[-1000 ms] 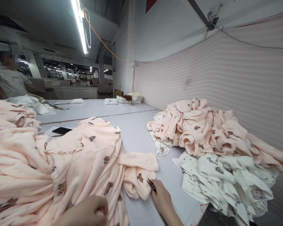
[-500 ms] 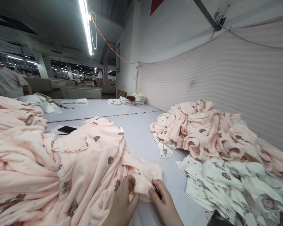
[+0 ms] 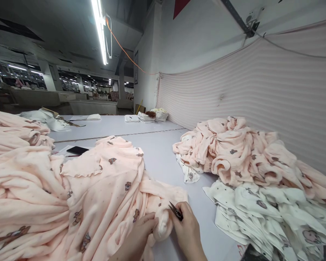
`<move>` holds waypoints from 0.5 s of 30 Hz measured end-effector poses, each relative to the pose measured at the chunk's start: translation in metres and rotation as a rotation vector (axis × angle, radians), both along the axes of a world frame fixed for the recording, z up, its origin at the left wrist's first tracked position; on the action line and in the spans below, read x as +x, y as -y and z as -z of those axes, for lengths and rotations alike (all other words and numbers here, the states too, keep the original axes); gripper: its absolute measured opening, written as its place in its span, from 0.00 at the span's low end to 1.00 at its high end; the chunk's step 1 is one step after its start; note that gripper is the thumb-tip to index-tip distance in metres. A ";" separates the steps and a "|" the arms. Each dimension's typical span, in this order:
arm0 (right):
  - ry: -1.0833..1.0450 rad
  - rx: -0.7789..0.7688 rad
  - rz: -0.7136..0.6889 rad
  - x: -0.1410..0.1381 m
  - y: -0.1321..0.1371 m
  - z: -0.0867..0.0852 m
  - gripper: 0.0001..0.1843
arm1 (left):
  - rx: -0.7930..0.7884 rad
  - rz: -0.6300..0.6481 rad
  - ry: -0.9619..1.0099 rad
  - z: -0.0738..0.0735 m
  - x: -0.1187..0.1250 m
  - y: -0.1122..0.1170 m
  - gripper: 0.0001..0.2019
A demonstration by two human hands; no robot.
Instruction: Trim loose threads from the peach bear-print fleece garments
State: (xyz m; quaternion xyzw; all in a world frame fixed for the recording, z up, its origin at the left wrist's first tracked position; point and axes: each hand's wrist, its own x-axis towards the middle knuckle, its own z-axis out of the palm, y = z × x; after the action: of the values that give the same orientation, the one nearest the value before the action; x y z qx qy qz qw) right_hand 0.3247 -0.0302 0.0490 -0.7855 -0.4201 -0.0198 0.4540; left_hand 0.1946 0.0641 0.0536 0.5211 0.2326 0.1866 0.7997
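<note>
A pink garment with small bear prints (image 3: 103,188) lies spread over the white table in front of me. My left hand (image 3: 137,239) pinches a bunched fold of its cloth (image 3: 163,223) near the bottom middle. My right hand (image 3: 187,230) sits just right of that fold and grips small dark thread snips (image 3: 175,211), their tips pointing at the cloth.
A heap of pink bear-print garments (image 3: 233,152) lies on a stack of white printed ones (image 3: 263,214) at the right. More pink cloth (image 3: 16,170) piles up at the left, behind it a black phone (image 3: 77,150). Folded white stacks (image 3: 152,115) sit far back by the striped wall cloth (image 3: 260,94).
My left hand came in from the lower left and took hold of the pink fold beside the snips. The view shifted right, and the person at far left slid out of sight.
</note>
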 end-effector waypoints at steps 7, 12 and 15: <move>0.148 -0.103 -0.256 -0.007 0.030 -0.005 0.15 | -0.052 -0.066 0.073 -0.003 -0.003 0.002 0.14; 0.222 -0.123 -0.211 -0.013 0.027 -0.009 0.11 | 0.067 -0.054 -0.009 0.001 -0.003 0.003 0.17; 0.078 -0.012 -0.237 -0.008 0.025 -0.004 0.11 | 0.073 -0.041 0.008 -0.008 -0.005 0.000 0.18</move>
State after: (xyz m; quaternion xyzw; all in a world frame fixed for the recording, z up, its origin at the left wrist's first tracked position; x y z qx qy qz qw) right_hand 0.3164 -0.0551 0.0527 -0.7317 -0.5277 0.0060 0.4315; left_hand 0.1894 0.0642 0.0621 0.5445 0.2334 0.2135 0.7768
